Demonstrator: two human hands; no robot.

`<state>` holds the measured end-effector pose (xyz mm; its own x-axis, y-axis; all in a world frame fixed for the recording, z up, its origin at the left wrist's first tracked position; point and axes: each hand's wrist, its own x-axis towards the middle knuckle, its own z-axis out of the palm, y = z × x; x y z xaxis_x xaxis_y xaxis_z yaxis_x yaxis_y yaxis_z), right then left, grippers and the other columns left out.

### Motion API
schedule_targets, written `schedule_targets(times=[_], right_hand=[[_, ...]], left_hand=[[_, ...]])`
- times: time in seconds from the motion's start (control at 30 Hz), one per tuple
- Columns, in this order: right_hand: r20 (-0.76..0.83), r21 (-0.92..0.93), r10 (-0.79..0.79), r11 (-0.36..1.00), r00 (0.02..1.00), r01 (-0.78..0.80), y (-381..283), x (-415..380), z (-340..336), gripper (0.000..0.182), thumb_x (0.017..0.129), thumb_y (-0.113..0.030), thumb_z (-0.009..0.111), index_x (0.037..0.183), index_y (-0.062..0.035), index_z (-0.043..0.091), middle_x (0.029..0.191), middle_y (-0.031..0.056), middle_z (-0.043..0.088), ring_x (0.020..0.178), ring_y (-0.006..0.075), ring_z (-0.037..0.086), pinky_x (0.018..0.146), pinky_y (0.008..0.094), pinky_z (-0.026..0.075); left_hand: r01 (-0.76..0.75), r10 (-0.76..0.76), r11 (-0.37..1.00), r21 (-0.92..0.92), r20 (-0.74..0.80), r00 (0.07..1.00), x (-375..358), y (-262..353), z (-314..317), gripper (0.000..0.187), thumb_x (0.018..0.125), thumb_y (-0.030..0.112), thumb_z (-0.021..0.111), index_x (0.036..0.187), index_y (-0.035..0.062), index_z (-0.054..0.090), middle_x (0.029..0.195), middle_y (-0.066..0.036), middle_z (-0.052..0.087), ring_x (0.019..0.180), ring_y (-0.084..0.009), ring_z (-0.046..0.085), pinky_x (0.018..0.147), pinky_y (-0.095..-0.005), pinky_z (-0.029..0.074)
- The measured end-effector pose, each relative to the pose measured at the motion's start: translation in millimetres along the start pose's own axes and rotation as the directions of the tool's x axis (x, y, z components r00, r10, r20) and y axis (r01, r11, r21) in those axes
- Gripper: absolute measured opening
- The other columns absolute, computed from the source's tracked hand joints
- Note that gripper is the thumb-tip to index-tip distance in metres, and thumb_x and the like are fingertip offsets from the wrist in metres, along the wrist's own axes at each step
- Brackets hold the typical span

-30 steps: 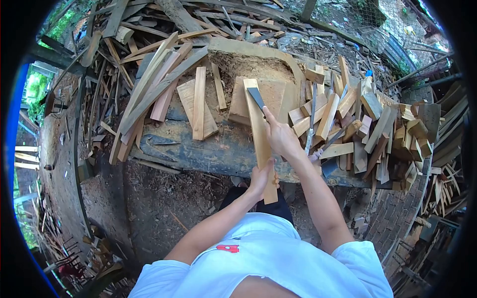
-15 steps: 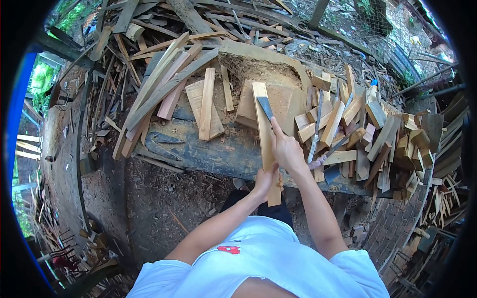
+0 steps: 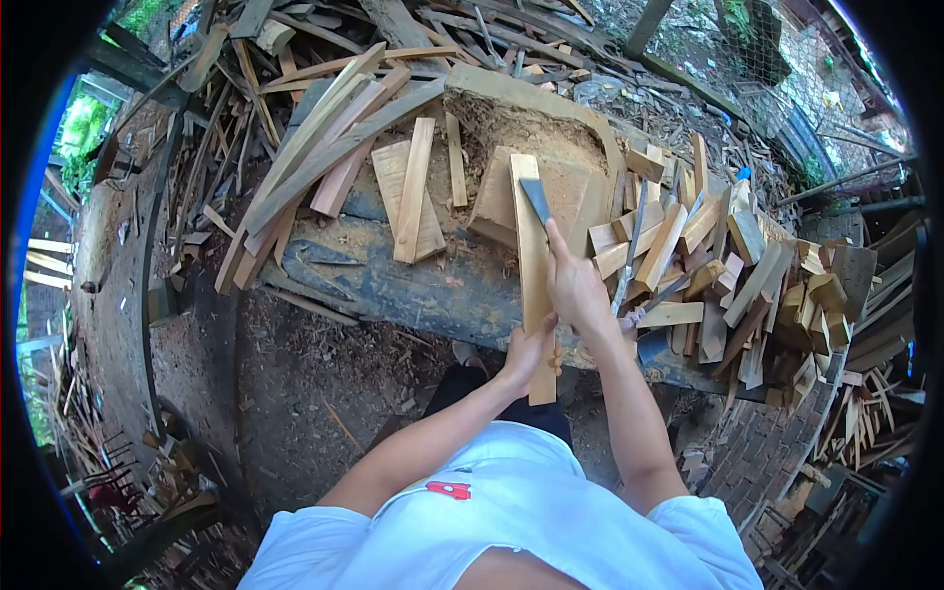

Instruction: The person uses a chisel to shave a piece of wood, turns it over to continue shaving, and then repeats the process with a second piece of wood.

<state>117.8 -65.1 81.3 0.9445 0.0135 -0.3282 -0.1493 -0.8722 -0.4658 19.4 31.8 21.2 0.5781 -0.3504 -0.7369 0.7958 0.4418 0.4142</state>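
Observation:
My right hand (image 3: 578,291) is closed around a broad, flat chisel-like blade (image 3: 534,200), its index finger stretched along the dark metal. The handle is hidden inside the hand. The blade lies against the upper part of a long pale wood strip (image 3: 529,256). My left hand (image 3: 528,356) grips the strip near its lower end, with the fingers wrapped round it. The strip's far end rests at a wooden block (image 3: 495,202) on the workbench (image 3: 413,300). Just left of the block are a narrow wood piece (image 3: 455,162) and a longer strip (image 3: 415,187).
Long boards (image 3: 334,162) lean in a stack at the left. Many short wood offcuts (image 3: 664,246) are heaped on the bench's right side. Behind the bench is scrap wood (image 3: 492,39); wood chips cover the ground (image 3: 324,383).
The camera view has shifted and turned slightly. My right hand has slid the blade a little toward the far end of the strip. The left hand keeps its grip.

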Motion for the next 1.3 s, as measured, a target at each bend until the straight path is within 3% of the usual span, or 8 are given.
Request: schedule_targets(times=[0.17,0.37,0.47,0.6,0.67,0.93,1.13,1.3], right_hand=[[-0.078,0.024,-0.03,0.999,0.997,0.032,2,43,4,0.05,0.098,-0.024,0.04,0.147,-0.0134,0.034,0.086,0.0345,0.063,0.084,0.0508,0.062,0.078,0.0569,0.047],[0.05,-0.008,0.025,1.0,0.998,-0.024,-2,0,-6,0.05,0.099,-0.027,0.04,0.146,-0.0118,0.036,0.087,0.0351,0.063,0.086,0.0519,0.061,0.081,0.0556,0.047],[-0.06,0.04,-0.042,0.998,0.997,0.044,8,47,2,0.051,0.099,-0.029,0.04,0.147,-0.0124,0.035,0.086,0.035,0.063,0.086,0.0522,0.061,0.082,0.0557,0.046],[-0.071,0.039,-0.031,0.999,0.997,0.034,3,37,-1,0.051,0.099,-0.029,0.039,0.147,-0.0121,0.034,0.087,0.0353,0.063,0.087,0.0521,0.061,0.082,0.056,0.046],[0.062,-0.007,0.032,0.999,0.998,-0.031,-2,8,-8,0.051,0.1,-0.029,0.039,0.147,-0.0126,0.034,0.09,0.0359,0.062,0.089,0.0519,0.061,0.082,0.0562,0.046],[-0.038,0.06,-0.004,0.998,0.999,0.006,-1,59,-4,0.05,0.1,-0.03,0.037,0.148,-0.0169,0.035,0.093,0.0351,0.063,0.091,0.0514,0.061,0.083,0.0564,0.046],[0.073,0.023,0.041,0.999,0.997,-0.043,4,14,-6,0.049,0.099,-0.031,0.037,0.147,-0.0166,0.036,0.096,0.0341,0.063,0.094,0.0513,0.06,0.086,0.0561,0.045],[-0.076,-0.001,-0.038,0.999,0.996,0.038,7,63,0,0.048,0.1,-0.033,0.037,0.145,-0.0164,0.04,0.093,0.032,0.065,0.092,0.0511,0.061,0.085,0.0549,0.046]], left_hand=[[0.007,-0.007,1.0,-0.015,0.003,1.0,1,2,2,0.031,0.098,0.038,0.056,0.106,0.009,0.052,0.066,-0.005,0.052,0.051,-0.0167,0.055,0.047,-0.0324,0.049],[0.007,-0.006,1.0,0.024,-0.025,1.0,-2,1,0,0.033,0.097,0.039,0.058,0.11,0.0086,0.052,0.064,-0.005,0.052,0.051,-0.0164,0.055,0.047,-0.0321,0.049],[0.0,0.0,1.0,0.012,-0.004,1.0,1,-1,-1,0.034,0.096,0.039,0.058,0.11,0.0083,0.052,0.064,-0.005,0.052,0.051,-0.0166,0.055,0.047,-0.0322,0.049],[0.003,-0.003,1.0,0.013,-0.004,1.0,0,2,0,0.032,0.097,0.039,0.057,0.11,0.0089,0.053,0.064,-0.006,0.052,0.051,-0.0163,0.055,0.048,-0.032,0.049],[0.018,-0.018,1.0,0.004,-0.004,1.0,1,1,1,0.032,0.097,0.039,0.056,0.11,0.0094,0.053,0.064,-0.006,0.052,0.051,-0.0163,0.055,0.048,-0.0322,0.049],[0.056,-0.056,0.998,-0.019,0.028,0.998,0,2,-4,0.031,0.099,0.039,0.053,0.113,0.0106,0.051,0.066,-0.006,0.052,0.053,-0.0162,0.054,0.05,-0.0318,0.048],[0.034,-0.034,0.999,0.004,0.048,0.998,2,0,-10,0.03,0.1,0.039,0.052,0.113,0.0114,0.05,0.066,-0.005,0.052,0.053,-0.0161,0.054,0.051,-0.0322,0.048],[0.018,-0.018,1.0,0.011,0.063,0.998,4,-3,-10,0.031,0.099,0.039,0.052,0.113,0.0118,0.051,0.066,-0.005,0.052,0.053,-0.0161,0.054,0.051,-0.0319,0.048]])
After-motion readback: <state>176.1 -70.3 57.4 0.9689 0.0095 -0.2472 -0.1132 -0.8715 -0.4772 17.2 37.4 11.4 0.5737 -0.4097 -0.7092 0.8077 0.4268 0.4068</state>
